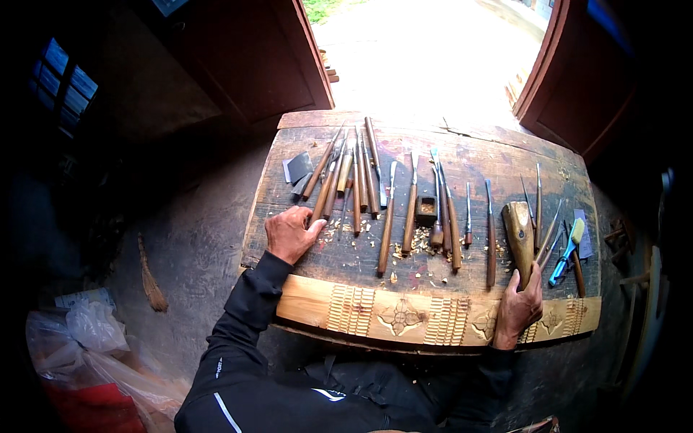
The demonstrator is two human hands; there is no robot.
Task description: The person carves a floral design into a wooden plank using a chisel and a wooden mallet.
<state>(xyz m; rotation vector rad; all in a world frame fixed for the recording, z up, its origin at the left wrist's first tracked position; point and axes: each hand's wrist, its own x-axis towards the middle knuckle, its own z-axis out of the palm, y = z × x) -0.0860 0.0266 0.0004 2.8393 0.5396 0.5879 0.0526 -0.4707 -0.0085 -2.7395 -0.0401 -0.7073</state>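
Note:
My left hand (pixel 290 234) rests at the left of the wooden bench top, its thumb and forefinger closed about the butt of a wood-handled carving chisel (pixel 322 201). That chisel lies in a row of similar tools; its blade is hard to make out among them. On the right, my right hand (pixel 518 310) grips the narrow handle of a wooden mallet (pixel 518 227), whose thick head points away from me. In front of me, along the near edge, lies a long pale board (pixel 307 299) carved with flower shapes and rows of notches. My right wrist crosses over it.
More chisels (pixel 411 209) lie spread over the bench (pixel 328 252), with wood chips and a small dark box (pixel 426 209) among them. A blue brush (pixel 567 252) lies at the right. Beyond stands an open doorway; a broom (pixel 150 281) and plastic bags (pixel 94 332) are at left.

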